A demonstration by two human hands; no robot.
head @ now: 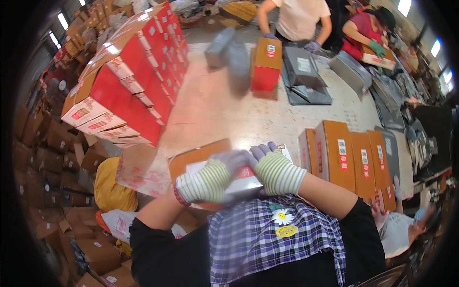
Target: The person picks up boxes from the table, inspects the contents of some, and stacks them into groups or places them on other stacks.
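Note:
Against the front of my checked apron [247,244] is a brown carton [200,158] with a white and red side. My left hand [211,177], in a striped knit glove with grey fingers, lies across its left part. Motion blur hides what those fingertips do. In a matching glove, my right hand [276,168] holds the carton's right end, its fingers bent over the far edge. The two hands nearly meet above the red print. A red bead bracelet [181,195] circles my left wrist.
Red and white cartons [118,97] form a tall stack on the table [200,111] at left. Brown labelled cartons [337,154] stand at right. Grey mailer bags [304,71] and a red-sided carton [267,64] lie across the table near gloved co-workers. Boxes [96,251] crowd the floor.

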